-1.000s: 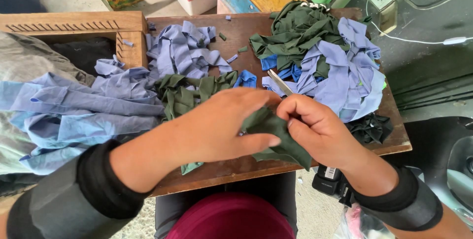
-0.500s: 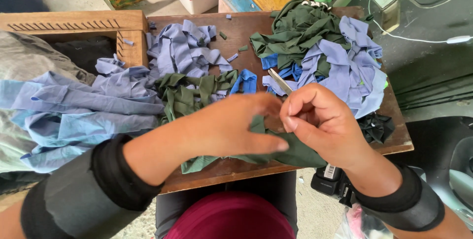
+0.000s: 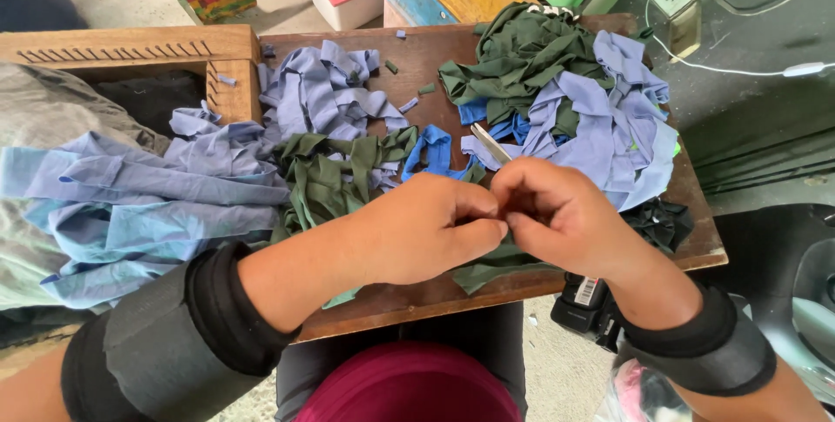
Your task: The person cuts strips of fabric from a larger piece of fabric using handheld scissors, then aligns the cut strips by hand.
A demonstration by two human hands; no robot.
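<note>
Both hands meet over the near edge of the wooden bench (image 3: 417,61). The left hand (image 3: 426,226) is curled closed, its fingers (image 3: 478,232) pinching against the right hand (image 3: 561,217), and a dark green cloth strip (image 3: 496,267) hangs beneath them. Scissors (image 3: 489,142) lie just beyond the knuckles, by a pile of green and pale blue scraps (image 3: 574,91).

Dark green strip (image 3: 491,267) – plain; scraps (image 3: 600,113) periwinkle and green; brown table (image 3: 417,61); black sleeves (image 3: 696,348).
</note>
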